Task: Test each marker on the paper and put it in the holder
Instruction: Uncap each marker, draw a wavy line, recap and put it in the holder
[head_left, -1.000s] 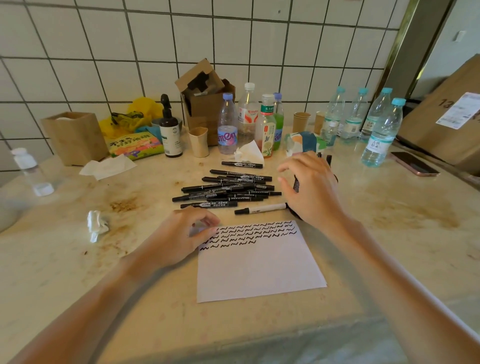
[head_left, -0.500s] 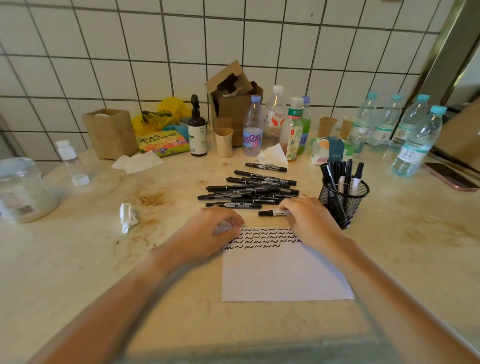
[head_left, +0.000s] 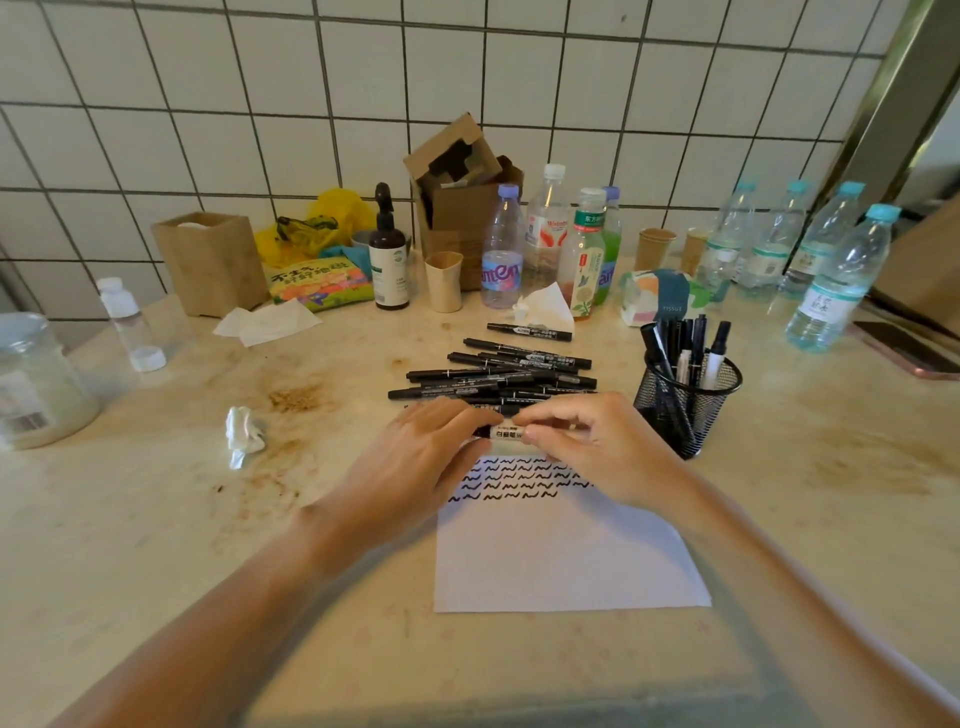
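Observation:
A white-barrelled marker (head_left: 508, 432) lies crosswise just above the paper's far edge, held at both ends. My left hand (head_left: 415, 457) grips its left end and my right hand (head_left: 597, 447) pinches its right end. The white paper (head_left: 561, 561) carries three rows of black squiggles along its top. A pile of black markers (head_left: 498, 374) lies just behind my hands. The black mesh holder (head_left: 685, 400) stands to the right of the pile with several markers upright in it.
Bottles (head_left: 501, 249), paper cups (head_left: 444, 280), a cardboard box (head_left: 457, 192) and a tissue pack (head_left: 657, 301) line the tiled wall. Water bottles (head_left: 831, 280) and a phone (head_left: 906, 348) sit right. A crumpled tissue (head_left: 241, 434) and a jar (head_left: 36, 379) are left.
My right hand came back from the holder to the white marker near the paper. My left hand moved off the paper's corner onto the marker's other end. The camera view shifted left.

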